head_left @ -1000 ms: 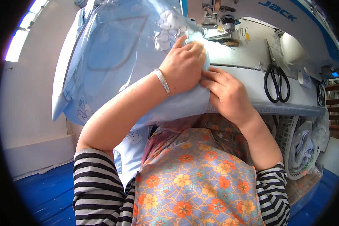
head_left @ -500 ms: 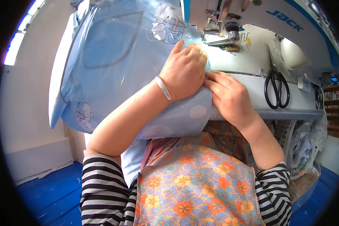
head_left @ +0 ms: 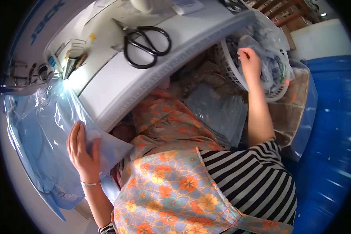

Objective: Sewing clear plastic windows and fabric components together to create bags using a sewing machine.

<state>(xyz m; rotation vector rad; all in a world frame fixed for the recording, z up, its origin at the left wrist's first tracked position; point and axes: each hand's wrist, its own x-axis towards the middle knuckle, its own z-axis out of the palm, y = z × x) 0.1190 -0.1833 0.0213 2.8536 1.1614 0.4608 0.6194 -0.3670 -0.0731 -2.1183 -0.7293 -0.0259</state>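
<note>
My left hand (head_left: pixel 84 150) rests flat, fingers stretched out, on light blue fabric (head_left: pixel 105 156) that has a glossy clear layer over it. That fabric runs up to the lit needle area of a sewing machine (head_left: pixel 43 72) at the far left. Well away to the right, my right hand (head_left: pixel 250 64) hovers over a white plastic basket (head_left: pixel 227 64). Its fingers are curled together in a pinch, and I cannot make out anything between them. Inside the basket lie crumpled clear plastic (head_left: pixel 266 72) and bluish scraps.
Black-handled scissors (head_left: pixel 146 46) lie on the white sewing table (head_left: pixel 105 87), whose front edge runs diagonally. Below it are stacked clear plastic sheets or bags (head_left: pixel 212 109), beside my lap. A brown box (head_left: pixel 288 121) in plastic stands by the basket, on the blue floor (head_left: pixel 331 128).
My view has swung to the right. My right hand has left the fabric by the needle and moved over the basket. My left hand has flattened out on the fabric, nearer to me.
</note>
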